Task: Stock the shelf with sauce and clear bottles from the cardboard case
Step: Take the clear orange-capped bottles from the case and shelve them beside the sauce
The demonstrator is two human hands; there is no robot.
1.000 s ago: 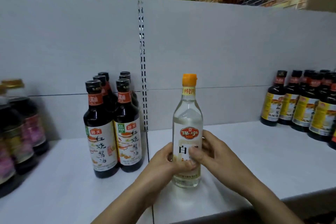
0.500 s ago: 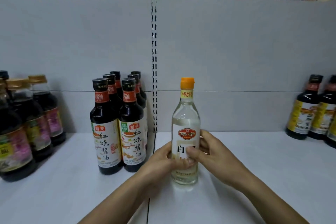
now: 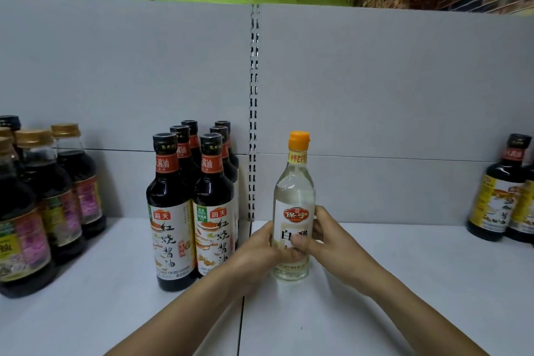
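A clear bottle point(image 3: 294, 191) with an orange cap and a white label stands upright on the white shelf point(image 3: 419, 283), just right of the slotted upright. My left hand point(image 3: 257, 254) wraps its lower left side and my right hand point(image 3: 326, 243) its right side, thumbs across the label. To its left stands a block of several dark sauce bottles point(image 3: 190, 205) with red neck bands, close to my left hand. The cardboard case is out of view.
Dark jars with gold lids point(image 3: 43, 205) crowd the far left of the shelf. Dark bottles with yellow labels point(image 3: 502, 191) stand at the far right. The grey back panel point(image 3: 375, 95) rises behind, split by the slotted upright point(image 3: 254, 113).
My view has swung left and the shelf looks closer; the right-hand bottles slid toward the edge. Both hands stay on the clear bottle, which stands a little further in on the shelf.
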